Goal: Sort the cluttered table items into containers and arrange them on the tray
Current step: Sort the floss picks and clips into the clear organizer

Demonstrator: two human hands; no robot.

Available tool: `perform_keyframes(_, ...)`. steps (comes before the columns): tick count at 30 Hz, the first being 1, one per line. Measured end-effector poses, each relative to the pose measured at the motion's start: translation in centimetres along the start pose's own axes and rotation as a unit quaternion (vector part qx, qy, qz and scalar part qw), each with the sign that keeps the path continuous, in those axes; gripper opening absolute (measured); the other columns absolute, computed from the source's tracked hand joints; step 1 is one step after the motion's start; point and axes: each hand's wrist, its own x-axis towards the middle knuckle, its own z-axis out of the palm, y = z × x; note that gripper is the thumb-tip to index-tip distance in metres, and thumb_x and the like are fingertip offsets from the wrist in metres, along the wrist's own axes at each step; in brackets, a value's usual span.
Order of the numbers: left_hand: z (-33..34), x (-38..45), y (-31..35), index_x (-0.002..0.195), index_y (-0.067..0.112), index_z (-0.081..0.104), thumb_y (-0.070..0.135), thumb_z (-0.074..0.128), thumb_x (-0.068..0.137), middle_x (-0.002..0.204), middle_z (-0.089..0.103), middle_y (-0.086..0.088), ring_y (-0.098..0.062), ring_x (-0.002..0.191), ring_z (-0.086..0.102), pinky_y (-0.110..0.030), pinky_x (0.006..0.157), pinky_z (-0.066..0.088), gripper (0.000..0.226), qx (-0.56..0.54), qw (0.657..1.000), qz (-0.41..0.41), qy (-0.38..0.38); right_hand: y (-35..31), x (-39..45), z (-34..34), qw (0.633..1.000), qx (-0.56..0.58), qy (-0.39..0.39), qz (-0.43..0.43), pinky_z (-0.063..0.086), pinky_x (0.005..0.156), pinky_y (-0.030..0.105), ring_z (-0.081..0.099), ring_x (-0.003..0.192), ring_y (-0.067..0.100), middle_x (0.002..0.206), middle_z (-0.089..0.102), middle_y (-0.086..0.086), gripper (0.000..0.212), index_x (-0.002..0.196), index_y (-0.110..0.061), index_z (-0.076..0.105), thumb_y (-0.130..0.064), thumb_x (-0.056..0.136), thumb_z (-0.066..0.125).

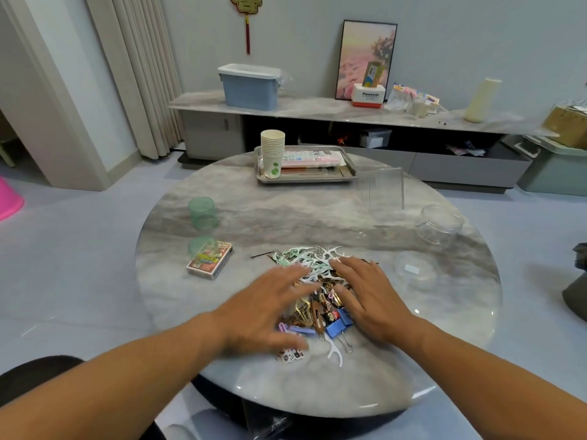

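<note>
Both hands, left hand point(266, 308) and right hand point(370, 300), lie flat with spread fingers on the clutter pile point(313, 281); a careless sweep could fling floss picks toward six o'clock, off the table point(254, 214).

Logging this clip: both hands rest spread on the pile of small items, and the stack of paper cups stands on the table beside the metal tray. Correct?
Not quite. The head view shows the stack of paper cups standing inside the metal tray, at its left end. Both hands, left and right, do rest spread on the pile.

Bare table point(286, 217) mid; green cup point(203, 213) left, jar point(440, 225) right.
</note>
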Motion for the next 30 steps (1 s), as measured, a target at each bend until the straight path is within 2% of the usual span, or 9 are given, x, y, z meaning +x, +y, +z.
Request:
perform_keyframes(2, 1.9, 0.0, 1.7, 0.160, 0.043, 0.005, 0.088, 0.046, 0.082, 0.170, -0.007, 0.009, -0.014, 0.156, -0.006, -0.043, 0.126, -0.006, 0.099, 0.036, 0.996, 0.076, -0.034, -0.7, -0.5, 0.4, 1.000, 0.019, 0.009, -0.019, 0.007, 0.126, 0.042, 0.015, 0.152, 0.005, 0.163, 0.028, -0.010, 0.055, 0.158, -0.041, 0.022, -0.054, 0.104, 0.021)
perform_keyframes(4, 3.0, 0.1, 2.3, 0.160, 0.042, 0.001, 0.091, 0.043, 0.080, 0.170, -0.011, 0.005, -0.016, 0.156, -0.012, -0.038, 0.123, -0.015, 0.103, 0.065, 0.993, 0.083, -0.049, -1.2, -1.1, 0.7, 0.999, 0.031, 0.019, -0.035, 0.006, 0.126, 0.042, 0.011, 0.153, 0.002, 0.164, 0.025, -0.011, 0.054, 0.159, -0.040, 0.020, -0.046, 0.106, 0.027)
perform_keyframes(7, 3.6, 0.8, 2.3, 0.159, 0.043, -0.007, 0.092, 0.033, 0.082, 0.170, -0.013, 0.002, -0.015, 0.154, -0.019, -0.040, 0.122, -0.015, 0.099, 0.086, 0.995, 0.018, -0.050, -1.9, -1.9, 1.3, 0.997, 0.048, 0.044, -0.035, 0.007, 0.127, 0.044, 0.009, 0.153, 0.002, 0.165, 0.023, -0.010, 0.056, 0.160, -0.037, 0.019, -0.042, 0.106, 0.032)
perform_keyframes(11, 4.0, 1.8, 0.7, 0.160, 0.040, -0.004, 0.089, 0.014, 0.087, 0.169, -0.014, 0.003, -0.012, 0.151, -0.026, -0.040, 0.123, -0.013, 0.090, 0.113, 0.985, -0.126, -0.017, -3.5, -3.1, 2.4, 0.996, 0.042, 0.040, -0.069, 0.002, 0.126, 0.046, 0.010, 0.154, 0.006, 0.166, 0.021, -0.009, 0.063, 0.161, -0.033, 0.017, -0.045, 0.103, 0.037)
perform_keyframes(15, 3.8, 2.3, -1.4, 0.160, 0.042, 0.001, 0.088, 0.000, 0.084, 0.166, -0.014, 0.012, -0.006, 0.151, -0.023, -0.038, 0.124, -0.010, 0.089, 0.041, 0.973, -0.223, 0.032, -4.0, -3.1, 3.3, 0.994, -0.018, 0.026, -0.100, 0.000, 0.126, 0.047, 0.009, 0.156, 0.011, 0.167, 0.020, -0.007, 0.070, 0.162, -0.034, 0.013, -0.058, 0.101, 0.038)
perform_keyframes(19, 4.0, 3.0, -2.1, 0.159, 0.044, 0.013, 0.081, 0.006, 0.091, 0.169, 0.004, 0.012, 0.000, 0.152, -0.009, -0.030, 0.124, -0.007, 0.077, -0.025, 0.963, -0.251, 0.099, -3.5, -1.5, 3.7, 0.997, -0.056, 0.027, -0.039, -0.001, 0.126, 0.049, 0.002, 0.157, 0.013, 0.168, 0.016, -0.007, 0.080, 0.162, -0.035, 0.011, -0.073, 0.096, 0.035)
perform_keyframes(23, 3.6, 4.4, -3.1, 0.157, 0.045, 0.015, 0.083, 0.012, 0.091, 0.169, 0.009, 0.010, -0.006, 0.154, -0.001, -0.032, 0.124, 0.001, 0.076, -0.096, 0.917, -0.348, 0.169, -2.9, 0.8, 3.6, 0.996, -0.059, 0.061, 0.003, -0.002, 0.126, 0.048, 0.008, 0.157, 0.017, 0.167, 0.022, -0.004, 0.084, 0.161, -0.035, 0.018, -0.080, 0.092, 0.034)
perform_keyframes(27, 3.8, 5.3, -3.9, 0.158, 0.044, 0.008, 0.089, 0.004, 0.085, 0.170, 0.002, 0.002, -0.014, 0.156, -0.006, -0.039, 0.125, -0.003, 0.085, -0.078, 0.900, -0.415, 0.112, -0.8, 2.9, 2.2, 0.984, 0.033, 0.116, 0.128, 0.001, 0.127, 0.043, 0.012, 0.155, 0.011, 0.166, 0.023, -0.009, 0.088, 0.159, -0.037, 0.021, -0.088, 0.087, 0.018)
perform_keyframes(30, 3.8, 6.4, -4.1, 0.160, 0.041, 0.011, 0.087, -0.001, 0.086, 0.170, 0.006, 0.006, -0.009, 0.155, -0.003, -0.038, 0.126, -0.004, 0.087, -0.071, 0.930, -0.356, 0.062, 2.3, 4.2, 1.0, 0.967, 0.116, 0.085, 0.208, 0.013, 0.126, 0.040, 0.012, 0.154, 0.008, 0.168, 0.019, -0.010, 0.092, 0.160, -0.034, 0.020, -0.090, 0.087, 0.015)
